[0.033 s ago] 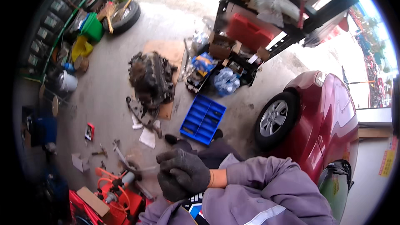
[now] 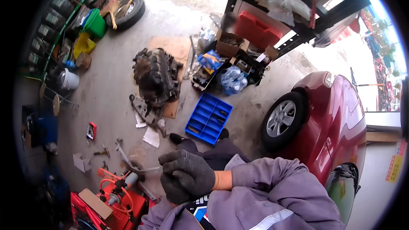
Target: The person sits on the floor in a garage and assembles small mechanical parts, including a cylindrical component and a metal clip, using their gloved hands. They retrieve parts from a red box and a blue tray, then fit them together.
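Note:
In dark work gloves, my right hand (image 2: 191, 168) and my left hand (image 2: 174, 191) are pressed together before my chest, both with curled fingers. The right lies over the left and covers much of it. Whether anything is between them is hidden. Beyond my feet a blue divided tray (image 2: 208, 118) rests on the floor, a few small dark parts in its compartments. A greasy engine block (image 2: 155, 76) sits on flattened cardboard (image 2: 170, 110) farther off. Beside it lie a long metal part (image 2: 147, 119) and a white paper sheet (image 2: 151, 137).
A red car (image 2: 324, 119) stands at right. Near left are a red machine with orange hoses (image 2: 123, 198), a hammer (image 2: 102, 152) and a red box (image 2: 91, 131). Boxes of parts (image 2: 230, 44) sit by a black shelf (image 2: 294, 34); a tire rack (image 2: 59, 12) lines the far left.
My hands stay clasped in nearly the same pose. The view has shifted slightly, so the tray and engine block appear a little differently placed; no object has visibly been moved.

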{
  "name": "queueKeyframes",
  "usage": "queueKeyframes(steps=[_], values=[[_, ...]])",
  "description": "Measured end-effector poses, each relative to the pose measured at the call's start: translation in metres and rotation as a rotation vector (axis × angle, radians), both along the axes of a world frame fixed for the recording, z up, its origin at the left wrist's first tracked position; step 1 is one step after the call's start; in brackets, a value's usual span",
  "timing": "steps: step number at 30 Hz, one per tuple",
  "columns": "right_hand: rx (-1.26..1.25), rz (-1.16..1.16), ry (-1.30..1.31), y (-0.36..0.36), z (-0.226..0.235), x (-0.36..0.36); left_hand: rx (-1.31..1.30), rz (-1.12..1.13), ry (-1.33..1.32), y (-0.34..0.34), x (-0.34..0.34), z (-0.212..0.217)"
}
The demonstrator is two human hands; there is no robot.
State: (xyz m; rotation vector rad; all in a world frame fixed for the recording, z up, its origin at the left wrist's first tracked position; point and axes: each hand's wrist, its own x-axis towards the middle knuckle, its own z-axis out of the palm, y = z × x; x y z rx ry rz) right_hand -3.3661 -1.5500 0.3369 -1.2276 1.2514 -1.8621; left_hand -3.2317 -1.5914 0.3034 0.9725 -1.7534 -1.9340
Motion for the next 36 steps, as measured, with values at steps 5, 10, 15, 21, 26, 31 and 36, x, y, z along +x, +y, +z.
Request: queueKeyframes(steps=[5,10,15,21,26,31,36], values=[[0.063,0.074,-0.053,-0.062,-0.015,0.05,0.162,0.005,0.026,-0.049,0.065,-0.008],[0.17,0.179,-0.233,-0.105,-0.028,0.099,0.26,0.011,0.063,-0.092,0.109,-0.015],[0.105,0.225,-0.086,-0.164,-0.022,0.138,0.278,0.071,0.112,-0.136,0.155,-0.017],[0.158,0.495,-0.066,-0.237,-0.002,0.169,0.138,0.225,0.11,-0.173,0.204,0.013],[0.198,0.678,0.007,-0.289,0.005,0.199,0.105,0.193,-0.166,-0.231,0.222,0.068],[0.278,0.709,-0.064,-0.354,0.014,0.231,0.173,0.294,0.157,-0.279,0.256,0.049],[0.083,0.771,0.5,-0.446,-0.04,0.251,0.046,0.214,-0.121,-0.378,0.285,0.005]])
